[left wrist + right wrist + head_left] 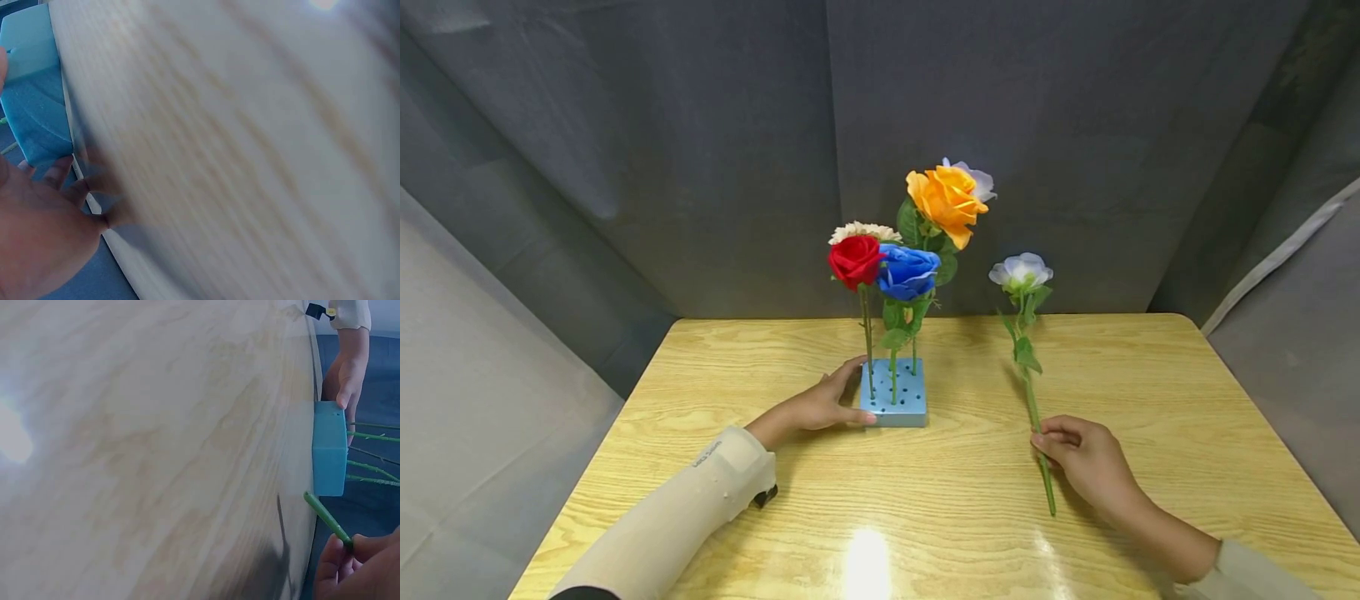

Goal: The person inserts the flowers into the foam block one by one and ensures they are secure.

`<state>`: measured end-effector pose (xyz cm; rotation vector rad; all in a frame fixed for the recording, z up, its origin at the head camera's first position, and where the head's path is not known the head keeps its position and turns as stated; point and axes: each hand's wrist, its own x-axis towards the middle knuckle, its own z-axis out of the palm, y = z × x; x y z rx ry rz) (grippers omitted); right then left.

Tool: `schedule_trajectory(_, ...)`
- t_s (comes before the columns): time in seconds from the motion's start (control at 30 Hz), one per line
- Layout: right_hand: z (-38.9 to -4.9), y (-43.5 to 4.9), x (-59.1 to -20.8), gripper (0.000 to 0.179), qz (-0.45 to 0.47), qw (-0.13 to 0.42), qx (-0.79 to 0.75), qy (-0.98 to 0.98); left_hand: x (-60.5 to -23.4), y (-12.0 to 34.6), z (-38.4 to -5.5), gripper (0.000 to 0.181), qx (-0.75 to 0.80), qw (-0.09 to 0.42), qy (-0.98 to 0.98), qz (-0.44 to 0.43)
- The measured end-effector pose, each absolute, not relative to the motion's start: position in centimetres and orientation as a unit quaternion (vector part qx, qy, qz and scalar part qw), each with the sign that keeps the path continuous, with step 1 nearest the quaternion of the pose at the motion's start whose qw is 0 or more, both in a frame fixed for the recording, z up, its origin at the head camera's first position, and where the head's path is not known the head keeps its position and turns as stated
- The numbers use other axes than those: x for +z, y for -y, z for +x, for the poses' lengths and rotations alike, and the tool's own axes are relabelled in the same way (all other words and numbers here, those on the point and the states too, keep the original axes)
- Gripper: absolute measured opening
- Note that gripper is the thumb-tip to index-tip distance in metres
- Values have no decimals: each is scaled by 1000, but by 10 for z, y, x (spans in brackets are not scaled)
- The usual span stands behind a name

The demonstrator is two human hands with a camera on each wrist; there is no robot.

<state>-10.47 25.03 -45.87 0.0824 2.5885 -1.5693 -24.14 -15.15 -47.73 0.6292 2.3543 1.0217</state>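
A light blue block (910, 419) with several holes in its top stands on the table, flower stems set in it. My left hand (823, 404) holds it from the left side, thumb along the front and fingers at the back corner. Between thumb and fingers, my right hand (1086, 462) pinches the green stem of a white artificial flower (1021, 271), right of the block. That flower leans with its bloom up and away. In the right wrist view the cut end of its stem (325, 515) sticks out past the fingertips.
The block bears a red rose (856, 262), a blue rose (908, 273), an orange rose (947, 204), a cream flower (865, 232) and a pale bloom (977, 179) behind the orange one. A wooden table (737, 358) lies under everything, with grey cloth (700, 167) behind.
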Motion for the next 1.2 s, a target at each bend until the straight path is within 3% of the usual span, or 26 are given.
schedule_trajectory(1.2,-127,-205,-425,24,-43,-108,-589,-800,-478,152,-241,113,380,247,-861,232)
